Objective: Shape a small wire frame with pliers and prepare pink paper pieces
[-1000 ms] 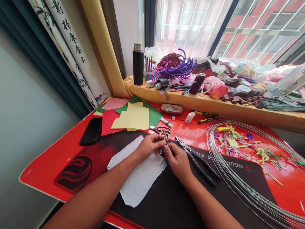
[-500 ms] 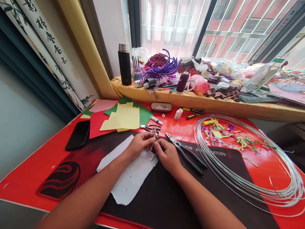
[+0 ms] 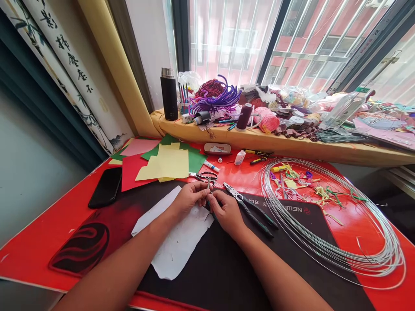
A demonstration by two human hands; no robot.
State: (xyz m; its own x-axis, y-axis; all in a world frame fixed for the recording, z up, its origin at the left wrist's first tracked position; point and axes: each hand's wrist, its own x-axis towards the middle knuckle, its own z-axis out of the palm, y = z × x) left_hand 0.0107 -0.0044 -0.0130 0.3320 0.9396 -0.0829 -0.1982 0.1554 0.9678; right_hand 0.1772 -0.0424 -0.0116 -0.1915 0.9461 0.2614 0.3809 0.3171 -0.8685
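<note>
Over the upper part of a white paper sheet [image 3: 175, 250], my left hand [image 3: 191, 199] pinches a small twisted wire piece [image 3: 209, 185] between thumb and fingertips. My right hand [image 3: 227, 212] meets it from the other side, thumb and forefinger closed on the lower end of the same wire piece. Its exact shape is partly hidden by the fingers. Scissors [image 3: 207, 176] lie just beyond the fingertips. Pliers with dark green handles [image 3: 249, 211] rest, jaws pointing away, beside my right hand.
On the right lies a large coil of silvery wire [image 3: 337, 255] around yarn scraps [image 3: 320, 194]. Coloured paper [image 3: 168, 164] and a black phone [image 3: 105, 187] are at left. A small white bottle [image 3: 240, 157] stands behind. Yarn and a black flask [image 3: 169, 97] crowd the sill.
The view has tilted up slightly and shifted right, so the sill items sit lower and further left. Both hands keep their hold on the wire piece with little visible movement.
</note>
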